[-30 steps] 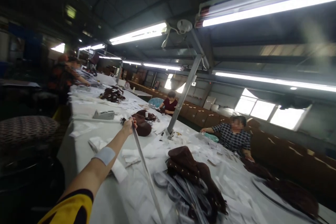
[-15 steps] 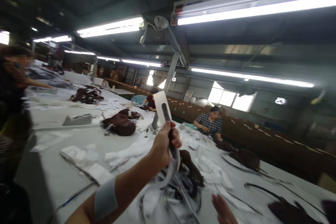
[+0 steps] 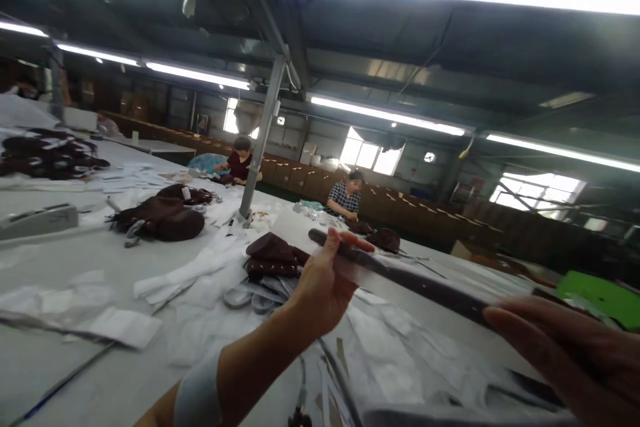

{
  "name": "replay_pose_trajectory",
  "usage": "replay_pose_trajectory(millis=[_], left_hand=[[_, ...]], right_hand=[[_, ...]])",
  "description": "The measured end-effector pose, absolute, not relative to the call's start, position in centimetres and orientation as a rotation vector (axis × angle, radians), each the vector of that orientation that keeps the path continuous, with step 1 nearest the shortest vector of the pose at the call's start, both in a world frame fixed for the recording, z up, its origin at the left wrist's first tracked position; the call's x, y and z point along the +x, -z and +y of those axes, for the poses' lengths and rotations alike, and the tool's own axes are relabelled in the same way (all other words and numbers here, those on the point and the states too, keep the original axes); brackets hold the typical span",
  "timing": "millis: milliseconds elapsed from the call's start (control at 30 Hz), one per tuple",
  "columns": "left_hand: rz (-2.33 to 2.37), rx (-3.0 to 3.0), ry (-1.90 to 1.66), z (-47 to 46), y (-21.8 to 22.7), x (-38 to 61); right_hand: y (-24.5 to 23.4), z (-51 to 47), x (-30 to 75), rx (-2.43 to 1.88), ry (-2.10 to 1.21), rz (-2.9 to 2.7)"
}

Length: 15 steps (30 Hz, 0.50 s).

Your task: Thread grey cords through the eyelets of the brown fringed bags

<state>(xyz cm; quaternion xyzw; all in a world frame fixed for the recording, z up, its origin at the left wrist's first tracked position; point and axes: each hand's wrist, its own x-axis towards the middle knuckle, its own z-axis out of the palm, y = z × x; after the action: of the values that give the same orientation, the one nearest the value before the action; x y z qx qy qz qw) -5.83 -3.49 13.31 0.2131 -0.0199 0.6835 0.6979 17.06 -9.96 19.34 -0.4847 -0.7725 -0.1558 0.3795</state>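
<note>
A dark strap stretches between my two hands in the middle right. My left hand is closed around it near its rounded end, together with a white strip of card that shows beyond the fingers. My right hand, blurred at the right edge, pinches the strap farther along between thumb and fingers. Behind my left wrist a dark brown bag or leather piece lies on grey straps. The strap's far end is hidden by my right hand.
White paper wrapping is scattered over the white table. A brown bag and a grey tape dispenser-like device lie left. A metal post rises mid-table. Two people work beyond; a green object is at right.
My right hand has come up from below and taken hold of the strap. The strap has swung from upright to nearly level. The view has turned to the right.
</note>
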Motion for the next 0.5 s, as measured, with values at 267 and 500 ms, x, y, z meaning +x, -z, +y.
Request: replay_pose_trajectory(millis=[267, 500], left_hand=[[0.355, 0.310, -1.486, -4.6, -1.4, 0.5], [0.943, 1.011, -1.557, -2.6, 0.9, -8.1]], right_hand=[[-1.6, -9.1, 11.8, -1.475, -0.236, -2.007], [0.1, -9.9, 14.8, -1.652, -0.197, -2.138]])
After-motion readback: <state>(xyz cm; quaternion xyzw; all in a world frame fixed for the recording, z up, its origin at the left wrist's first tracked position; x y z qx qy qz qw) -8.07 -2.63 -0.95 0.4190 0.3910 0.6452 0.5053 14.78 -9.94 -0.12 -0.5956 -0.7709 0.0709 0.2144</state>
